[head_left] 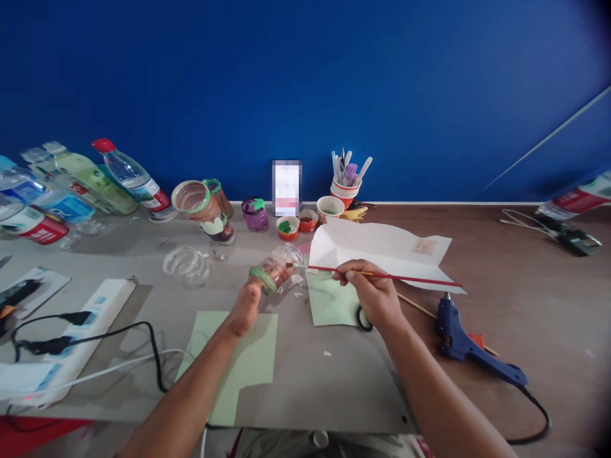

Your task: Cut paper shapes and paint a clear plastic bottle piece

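Observation:
My left hand (245,310) is wrapped round the green-rimmed end of a cut plastic bottle (275,270), which lies tilted, partly coated in brown paint, its far end see-through. Between the fingers of my right hand (371,291) is a thin red paintbrush (420,279). Its bristles meet the bottle's brown side, or come very near it. Beyond the bottle stand small paper cups of green paint (287,228) and brown paint (308,221). Under my right hand lie a green paper sheet (329,299) and a black loop, perhaps a scissors handle (364,319).
Painted jars (195,207) and a purple pot (255,214) stand at the back, near a phone (287,187). A blue glue gun (465,343) lies right, by crumpled white paper (377,245). Left are a power strip (90,337), cables and several bottles (138,181).

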Action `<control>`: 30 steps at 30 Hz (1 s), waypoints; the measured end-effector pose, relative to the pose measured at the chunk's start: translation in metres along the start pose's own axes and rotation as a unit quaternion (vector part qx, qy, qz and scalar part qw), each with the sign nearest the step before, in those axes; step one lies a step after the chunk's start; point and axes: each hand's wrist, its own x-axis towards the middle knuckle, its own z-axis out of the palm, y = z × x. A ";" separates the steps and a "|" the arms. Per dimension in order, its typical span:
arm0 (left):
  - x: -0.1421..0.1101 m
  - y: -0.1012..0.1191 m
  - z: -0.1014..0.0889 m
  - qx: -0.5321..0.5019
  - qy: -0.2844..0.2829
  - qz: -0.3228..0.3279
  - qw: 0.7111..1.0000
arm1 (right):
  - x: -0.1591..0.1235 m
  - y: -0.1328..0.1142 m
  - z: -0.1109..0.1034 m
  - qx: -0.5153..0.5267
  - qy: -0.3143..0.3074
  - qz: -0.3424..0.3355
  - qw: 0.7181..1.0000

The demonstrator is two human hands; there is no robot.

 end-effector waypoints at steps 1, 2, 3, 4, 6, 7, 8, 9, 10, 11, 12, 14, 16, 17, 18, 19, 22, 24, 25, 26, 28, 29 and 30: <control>0.000 0.000 -0.001 0.015 0.000 0.008 1.000 | 0.000 0.000 -0.001 0.005 0.024 -0.001 1.000; 0.000 -0.001 -0.001 0.026 0.000 0.015 1.000 | 0.001 -0.001 -0.002 0.016 0.041 -0.003 0.999; 0.001 -0.001 -0.002 0.036 -0.001 0.020 0.999 | 0.001 -0.001 -0.003 0.029 0.045 -0.004 0.999; 0.001 -0.001 -0.002 0.044 -0.003 0.024 0.999 | 0.001 -0.001 -0.003 0.039 0.035 -0.003 0.999; 0.001 0.001 -0.003 0.058 -0.009 0.028 0.998 | 0.001 0.000 -0.003 0.041 -0.004 0.001 0.999; 0.000 0.001 -0.003 0.066 -0.011 0.030 0.997 | 0.001 0.000 -0.003 0.033 -0.015 0.004 0.999; 0.000 0.003 -0.003 0.077 -0.011 0.034 0.996 | 0.001 0.001 -0.003 0.023 -0.014 0.005 1.000; 0.000 0.004 -0.002 0.091 -0.010 0.039 0.995 | 0.001 0.001 -0.003 0.018 -0.001 0.004 1.000; -0.001 0.005 -0.002 0.109 -0.007 0.046 0.993 | 0.001 0.001 -0.003 0.018 0.019 0.000 1.000; -0.001 0.006 -0.001 0.127 -0.005 0.052 0.990 | 0.000 0.000 -0.003 0.023 0.032 -0.004 0.999; -0.001 0.008 -0.001 0.147 -0.003 0.057 0.987 | 0.000 0.000 -0.003 0.032 0.031 -0.007 0.999; -0.001 0.009 0.001 0.179 -0.004 0.063 0.982 | -0.002 -0.002 -0.002 0.040 -0.013 -0.006 0.999; -0.001 0.010 0.002 0.194 -0.005 0.063 0.979 | -0.003 -0.003 0.000 0.020 -0.063 -0.001 0.998; -0.001 0.010 0.002 0.197 -0.002 0.064 0.978 | -0.003 -0.003 0.000 0.004 -0.065 0.000 0.998; -0.001 0.010 0.002 0.201 0.004 0.068 0.977 | -0.003 -0.003 0.001 -0.010 -0.050 -0.003 0.999; -0.001 0.010 0.003 0.208 0.011 0.074 0.975 | -0.003 -0.003 0.001 -0.019 -0.024 -0.007 1.000; -0.001 0.009 0.002 0.256 0.013 0.096 0.962 | -0.003 -0.002 0.000 -0.017 0.014 -0.021 1.000; -0.001 0.009 0.002 0.292 -0.003 0.106 0.951 | -0.004 -0.002 0.000 -0.014 -0.035 -0.016 0.999; -0.001 0.009 0.002 0.307 -0.009 0.110 0.945 | -0.004 -0.002 0.001 -0.019 -0.063 -0.012 0.998; -0.001 0.009 0.002 0.319 -0.011 0.113 0.941 | -0.005 -0.003 0.001 -0.029 -0.080 -0.010 0.996; -0.001 0.011 0.003 0.332 -0.008 0.117 0.936 | -0.005 -0.004 0.001 -0.055 -0.059 -0.017 0.997; -0.001 0.012 0.004 0.330 -0.005 0.115 0.937 | -0.004 -0.004 0.001 -0.061 -0.032 -0.024 0.997; -0.001 0.012 0.004 0.324 -0.003 0.112 0.939 | -0.004 -0.004 0.001 -0.059 -0.009 -0.031 0.998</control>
